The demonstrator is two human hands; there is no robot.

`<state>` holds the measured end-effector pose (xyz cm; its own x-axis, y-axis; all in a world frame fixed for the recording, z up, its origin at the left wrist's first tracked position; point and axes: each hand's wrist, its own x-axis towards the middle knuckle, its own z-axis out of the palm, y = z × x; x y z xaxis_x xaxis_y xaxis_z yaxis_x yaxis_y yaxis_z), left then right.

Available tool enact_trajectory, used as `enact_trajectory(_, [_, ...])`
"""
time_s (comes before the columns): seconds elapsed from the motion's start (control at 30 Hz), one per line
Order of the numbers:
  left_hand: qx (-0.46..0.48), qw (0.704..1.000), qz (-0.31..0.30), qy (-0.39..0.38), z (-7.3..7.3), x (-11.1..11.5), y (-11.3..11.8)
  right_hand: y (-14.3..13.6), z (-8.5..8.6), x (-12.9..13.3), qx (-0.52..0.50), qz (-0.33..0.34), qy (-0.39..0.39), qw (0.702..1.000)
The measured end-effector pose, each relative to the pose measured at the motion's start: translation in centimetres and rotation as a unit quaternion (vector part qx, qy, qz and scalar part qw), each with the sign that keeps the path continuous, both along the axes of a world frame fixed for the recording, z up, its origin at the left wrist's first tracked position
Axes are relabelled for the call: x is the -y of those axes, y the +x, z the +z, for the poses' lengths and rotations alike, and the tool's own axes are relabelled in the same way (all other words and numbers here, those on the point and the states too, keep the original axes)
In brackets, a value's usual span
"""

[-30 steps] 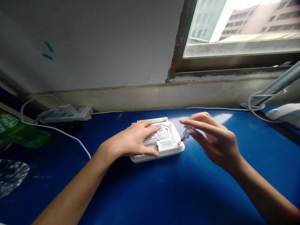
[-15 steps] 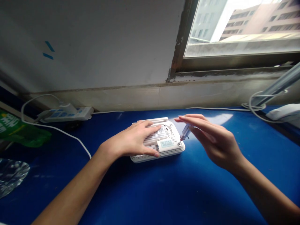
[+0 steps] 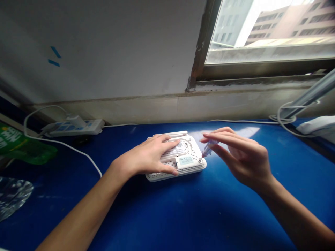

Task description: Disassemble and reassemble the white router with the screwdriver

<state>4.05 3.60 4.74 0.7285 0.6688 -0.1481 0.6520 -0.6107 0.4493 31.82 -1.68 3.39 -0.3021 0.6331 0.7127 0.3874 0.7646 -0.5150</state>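
A white router (image 3: 193,167) lies upside down on the blue table, its vented underside and paper labels facing up. Spread flat across its left half is my left hand (image 3: 151,153), fingers apart, pressing on the casing and hiding part of it. My right hand (image 3: 240,157) is at the router's right side, thumb and fingers closed on a short screwdriver (image 3: 207,150) with a see-through handle. The screwdriver leans, and its reddish tip is at the round screw hole (image 3: 200,160) in the near right corner. Whether the tip touches a screw is too small to tell.
On the left are a white power strip (image 3: 91,127) with a plugged-in cable, a green bottle (image 3: 28,148) and a clear plastic item (image 3: 14,197). A metal pole (image 3: 309,96) wrapped in white cable stands at the right. The wall (image 3: 131,108) borders the table's back.
My right hand has shifted slightly to the right and its fingers have turned around the screwdriver handle. The tip stays by the same corner. My left hand and the router have not moved.
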Motion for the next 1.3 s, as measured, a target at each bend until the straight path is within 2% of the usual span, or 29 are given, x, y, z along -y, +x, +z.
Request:
enact_trajectory(0.17, [-0.01, 1.0, 0.001, -0.001, 0.11, 0.06, 0.05, -0.22, -0.27, 0.16, 0.007, -0.062, 0.032, 0.998])
enact_trajectory(0.37, [-0.012, 1.0, 0.002, -0.004, 0.11, 0.02, 0.12, -0.26, -0.19, 0.06, 0.023, 0.017, 0.0, 1.0])
enact_trajectory(0.47, [-0.013, 1.0, 0.0, -0.005, 0.18, 0.06, 0.11, -0.23, -0.35, 0.18, 0.005, -0.015, 0.029, 0.999])
enact_trajectory(0.57, [-0.019, 1.0, -0.001, -0.004, 0.28, 0.09, 0.12, -0.16, -0.53, 0.18, 0.005, -0.04, 0.02, 0.999])
enact_trajectory(0.7, [-0.02, 1.0, -0.002, -0.002, 0.27, 0.07, 0.1, -0.04, -0.38, -0.06, 0.024, 0.009, -0.024, 0.999])
enact_trajectory(0.77, [-0.023, 1.0, -0.001, 0.0, 0.19, 0.07, 0.05, 0.0, -0.29, -0.1, 0.013, 0.024, -0.022, 0.999])
enact_trajectory(0.87, [-0.025, 1.0, -0.003, 0.003, 0.05, 0.07, 0.0, 0.01, -0.37, -0.01, -0.011, 0.001, 0.005, 1.0])
enact_trajectory(0.97, [-0.026, 1.0, -0.001, 0.003, 0.01, 0.04, 0.02, -0.04, -0.55, 0.09, -0.016, -0.017, -0.002, 1.0])
enact_trajectory(1.13, [-0.027, 1.0, 0.0, 0.004, 0.14, 0.06, 0.1, -0.14, -0.24, 0.05, 0.024, 0.035, -0.038, 0.998])
enact_trajectory(1.2, [-0.029, 1.0, 0.001, 0.002, 0.15, 0.1, 0.12, -0.17, -0.08, 0.07, 0.026, 0.037, -0.017, 0.999])
enact_trajectory(1.3, [-0.029, 1.0, 0.001, 0.002, 0.11, 0.12, 0.12, -0.15, -0.15, 0.18, 0.017, 0.0, 0.016, 1.0])
